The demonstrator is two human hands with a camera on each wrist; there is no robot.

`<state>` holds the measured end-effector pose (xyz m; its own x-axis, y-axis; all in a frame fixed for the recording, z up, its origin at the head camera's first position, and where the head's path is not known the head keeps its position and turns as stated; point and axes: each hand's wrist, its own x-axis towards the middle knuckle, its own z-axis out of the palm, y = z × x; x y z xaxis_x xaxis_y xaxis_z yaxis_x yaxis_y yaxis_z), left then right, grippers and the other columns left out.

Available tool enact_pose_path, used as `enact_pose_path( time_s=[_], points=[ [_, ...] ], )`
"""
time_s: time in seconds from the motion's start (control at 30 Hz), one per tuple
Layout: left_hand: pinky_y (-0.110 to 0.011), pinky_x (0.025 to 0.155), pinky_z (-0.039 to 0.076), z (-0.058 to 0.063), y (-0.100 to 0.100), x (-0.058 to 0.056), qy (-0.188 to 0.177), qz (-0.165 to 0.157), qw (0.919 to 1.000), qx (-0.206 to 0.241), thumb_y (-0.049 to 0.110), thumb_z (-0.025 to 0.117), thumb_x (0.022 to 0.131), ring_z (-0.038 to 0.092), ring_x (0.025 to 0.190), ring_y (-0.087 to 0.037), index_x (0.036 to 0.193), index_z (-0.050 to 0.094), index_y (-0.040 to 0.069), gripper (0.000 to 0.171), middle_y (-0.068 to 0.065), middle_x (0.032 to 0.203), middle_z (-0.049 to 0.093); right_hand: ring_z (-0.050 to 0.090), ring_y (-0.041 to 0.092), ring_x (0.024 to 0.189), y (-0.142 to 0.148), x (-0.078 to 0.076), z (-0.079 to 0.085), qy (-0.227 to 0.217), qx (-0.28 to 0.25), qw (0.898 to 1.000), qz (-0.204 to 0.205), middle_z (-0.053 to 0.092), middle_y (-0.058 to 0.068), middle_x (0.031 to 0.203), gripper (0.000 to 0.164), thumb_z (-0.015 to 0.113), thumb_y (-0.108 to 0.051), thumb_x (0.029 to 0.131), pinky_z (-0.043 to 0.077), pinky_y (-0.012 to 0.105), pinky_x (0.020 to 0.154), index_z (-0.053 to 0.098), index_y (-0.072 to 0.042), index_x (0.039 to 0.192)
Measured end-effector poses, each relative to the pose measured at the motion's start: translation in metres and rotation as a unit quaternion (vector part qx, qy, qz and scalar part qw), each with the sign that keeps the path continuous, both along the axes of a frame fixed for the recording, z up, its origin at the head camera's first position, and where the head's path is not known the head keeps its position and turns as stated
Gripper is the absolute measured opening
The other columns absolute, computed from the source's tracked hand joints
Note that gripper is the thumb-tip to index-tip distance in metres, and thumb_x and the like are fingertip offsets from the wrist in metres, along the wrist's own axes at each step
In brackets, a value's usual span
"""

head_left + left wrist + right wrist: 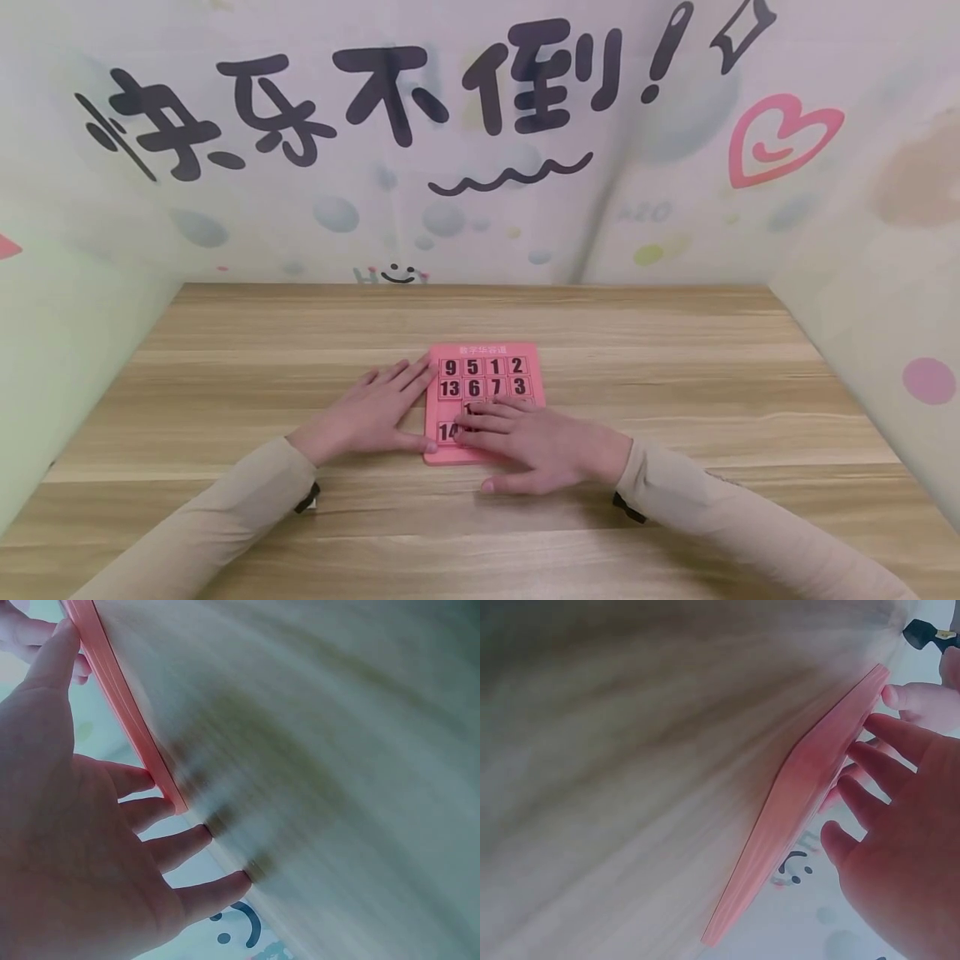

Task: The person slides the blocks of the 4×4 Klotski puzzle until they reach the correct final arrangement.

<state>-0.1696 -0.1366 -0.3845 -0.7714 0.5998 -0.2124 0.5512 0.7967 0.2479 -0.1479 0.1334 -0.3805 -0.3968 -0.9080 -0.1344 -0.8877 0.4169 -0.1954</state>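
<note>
A pink sliding number puzzle (450, 457) lies flat on the wooden table, its black-numbered tiles facing up. The top rows read 9, 5, 1, 2 and 13, 6, 7, 3; a gap shows at the left of the third row, above tile 14 (447, 432). My left hand (375, 410) steadies the frame, fingers straight along its left edge and thumb at the lower left corner. Over the lower rows lies my right hand (536, 446), fingers extended across the tiles and hiding most of them. In the right wrist view the puzzle's pink side (802, 780) runs beneath those fingertips.
The wooden table (675, 350) spreads around the puzzle and meets a printed cloth wall (480, 233) at the back. Pale side walls (885, 350) stand left and right. Dark straps (628, 508) sit at both wrists, below the beige sleeves.
</note>
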Motion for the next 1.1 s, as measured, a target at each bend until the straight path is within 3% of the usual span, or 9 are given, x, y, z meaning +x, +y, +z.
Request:
enact_pose_path(
  time_s=[0.4,0.8,1.1],
  points=[
    [-0.063,0.110,0.016,0.0008,-0.0009,0.0008,0.004,-0.004,1.0000,-0.001,0.072,0.054,0.082,0.015,0.143,-0.039,0.155,0.019,0.008,0.103,-0.011,0.161,0.008,0.020,0.023,0.144,0.0001,0.0038,-0.0018,0.005,-0.014,1.000,0.011,0.030,0.004,0.156,0.068,0.038,-0.056,0.098,0.012,0.041,0.117,0.034,-0.014,0.152],
    [-0.062,0.111,0.015,0.0003,-0.0016,0.0009,0.002,-0.004,1.0000,0.000,0.073,0.052,0.082,0.014,0.143,-0.038,0.155,0.017,0.009,0.103,-0.010,0.161,0.006,0.018,0.022,0.145,0.0003,0.0022,0.0005,-0.012,-0.011,1.000,0.001,0.031,0.001,0.155,0.067,0.036,-0.055,0.099,0.011,0.042,0.117,0.034,-0.013,0.152],
    [-0.063,0.110,0.016,0.0004,-0.0009,0.0009,0.003,-0.003,1.0000,0.001,0.073,0.052,0.082,0.015,0.143,-0.038,0.155,0.019,0.009,0.103,-0.010,0.161,0.007,0.018,0.022,0.145,0.0001,-0.0019,0.0062,-0.023,-0.038,0.999,-0.011,0.031,0.002,0.156,0.068,0.038,-0.055,0.099,0.014,0.042,0.117,0.033,-0.013,0.152]
  ],
)
